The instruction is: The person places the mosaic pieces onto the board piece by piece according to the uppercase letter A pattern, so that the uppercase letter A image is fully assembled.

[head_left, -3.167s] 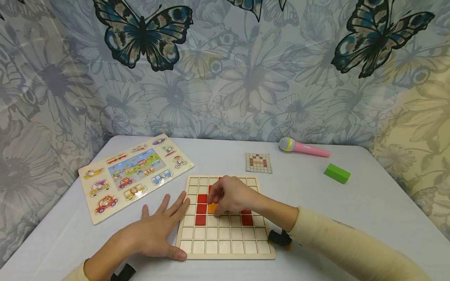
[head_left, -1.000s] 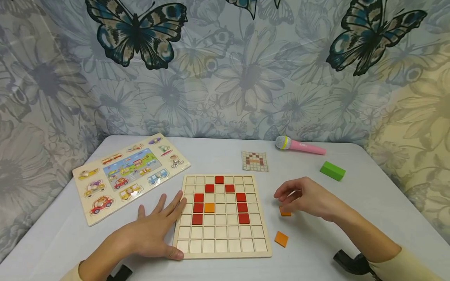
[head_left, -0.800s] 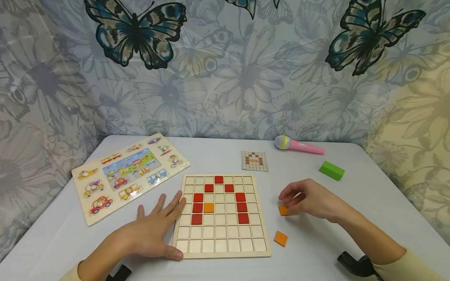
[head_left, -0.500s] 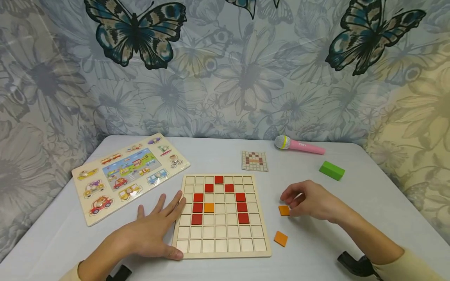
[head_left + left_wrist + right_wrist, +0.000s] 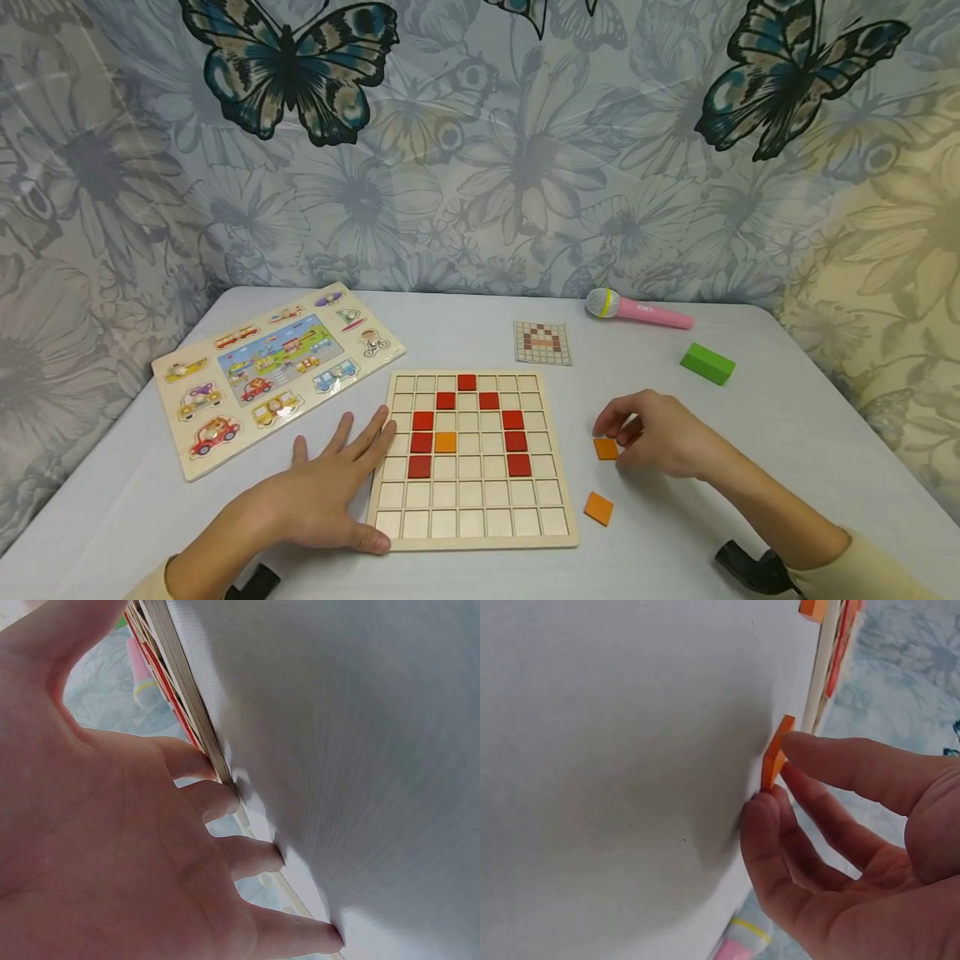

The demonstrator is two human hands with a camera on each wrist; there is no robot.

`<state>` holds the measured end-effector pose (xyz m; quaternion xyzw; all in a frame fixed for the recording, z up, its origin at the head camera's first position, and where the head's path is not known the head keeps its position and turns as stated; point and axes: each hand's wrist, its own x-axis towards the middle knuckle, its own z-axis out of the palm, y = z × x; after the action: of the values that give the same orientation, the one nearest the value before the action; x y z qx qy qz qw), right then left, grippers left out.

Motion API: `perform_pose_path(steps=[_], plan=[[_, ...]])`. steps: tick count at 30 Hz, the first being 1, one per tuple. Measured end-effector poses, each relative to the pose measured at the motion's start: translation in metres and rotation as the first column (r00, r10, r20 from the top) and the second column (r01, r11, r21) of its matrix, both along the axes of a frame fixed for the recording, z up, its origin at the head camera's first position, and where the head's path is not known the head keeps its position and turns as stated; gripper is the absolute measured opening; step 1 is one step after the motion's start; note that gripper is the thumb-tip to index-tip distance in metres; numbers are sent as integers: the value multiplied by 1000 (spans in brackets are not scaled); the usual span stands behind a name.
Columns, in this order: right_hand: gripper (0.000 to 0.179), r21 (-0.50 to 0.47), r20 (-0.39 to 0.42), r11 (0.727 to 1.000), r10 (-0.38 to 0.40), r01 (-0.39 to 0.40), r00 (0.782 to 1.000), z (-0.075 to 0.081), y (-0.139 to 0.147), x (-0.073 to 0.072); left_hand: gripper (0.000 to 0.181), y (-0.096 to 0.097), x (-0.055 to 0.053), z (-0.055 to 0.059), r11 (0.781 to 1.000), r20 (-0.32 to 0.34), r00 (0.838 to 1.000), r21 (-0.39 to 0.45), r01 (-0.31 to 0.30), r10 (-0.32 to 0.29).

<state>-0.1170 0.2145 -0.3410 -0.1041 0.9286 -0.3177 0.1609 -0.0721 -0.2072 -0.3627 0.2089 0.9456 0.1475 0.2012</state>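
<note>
In the head view, a wooden grid board (image 5: 471, 498) lies flat, with several red tiles (image 5: 467, 382) and one orange tile (image 5: 446, 442) set in its squares. My left hand (image 5: 322, 492) spreads its fingers along the board's left edge, the thumb at the near corner. To the right of the board, my right hand (image 5: 660, 437) pinches a second orange tile (image 5: 775, 754) by its edges between thumb and index finger, low over the cloth. A third orange tile (image 5: 598, 508) lies nearer the front, beside the board.
Behind the board lies a small pattern card (image 5: 543, 343). A pink toy microphone (image 5: 645, 312) and a green block (image 5: 707, 363) are at the back right. At the left is a vehicle picture puzzle (image 5: 279, 379), its near corner close to my left hand.
My right hand has gone from the board to the loose orange tiles at the right and now has thumb and finger on one. An orange tile it was handling now sits in the grid. Left hand stays.
</note>
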Motion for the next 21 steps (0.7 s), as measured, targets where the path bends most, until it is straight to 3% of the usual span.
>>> perform_pose_path(steps=[8,21], plan=[[37,78,-63,997,19,-14,998,-5,-4,-1,133,0,-1,-1,1000,9,1000,2,-5,5],[32,68,-92,997,49,-43,995,-7,-3,-1,133,0,0,1,1000,13,1000,7,-1,1]])
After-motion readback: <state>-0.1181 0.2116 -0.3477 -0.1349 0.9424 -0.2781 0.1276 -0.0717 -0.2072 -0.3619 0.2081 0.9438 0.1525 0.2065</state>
